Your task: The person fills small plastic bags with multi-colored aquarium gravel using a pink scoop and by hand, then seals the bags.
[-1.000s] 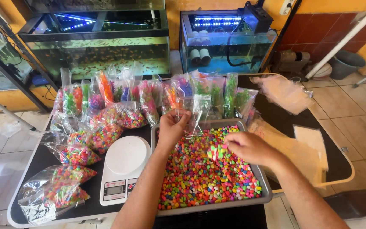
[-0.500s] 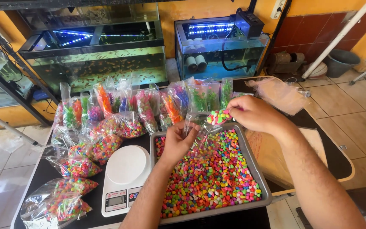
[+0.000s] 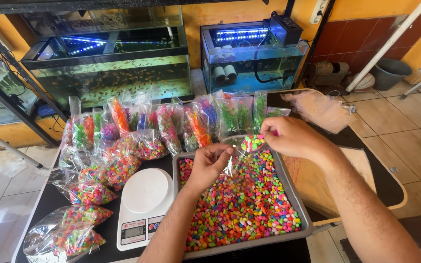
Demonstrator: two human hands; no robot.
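a small clear plastic bag [image 3: 239, 148] is being held open above the far end of the grey metal tray [image 3: 302, 214], which is heaped with bright mixed-colour gravel [image 3: 242, 204]. the left hand [image 3: 209, 165] pinches the bag's near edge between thumb and fingers, keeping the mouth wide. the right hand [image 3: 291, 139] is cupped and clenched round a small clump of pebbles [image 3: 252, 142], poised right at the bag's opening. so by my reckoning this is the filling step, with the bag looking barely loaded. the tipping in calls for the mouth to stay stretched and the handful to go over the tray, so strays land back in the gravel.

just left of the tray a white kitchen scale [image 3: 142, 207] sits on the black bench [image 3: 49, 204], its plate bare. beyond it lie filled bags of gravel [image 3: 86, 192], and a row of bagged plastic plants [image 3: 196, 122] stands along the back, aquariums [image 3: 113, 73] behind them.
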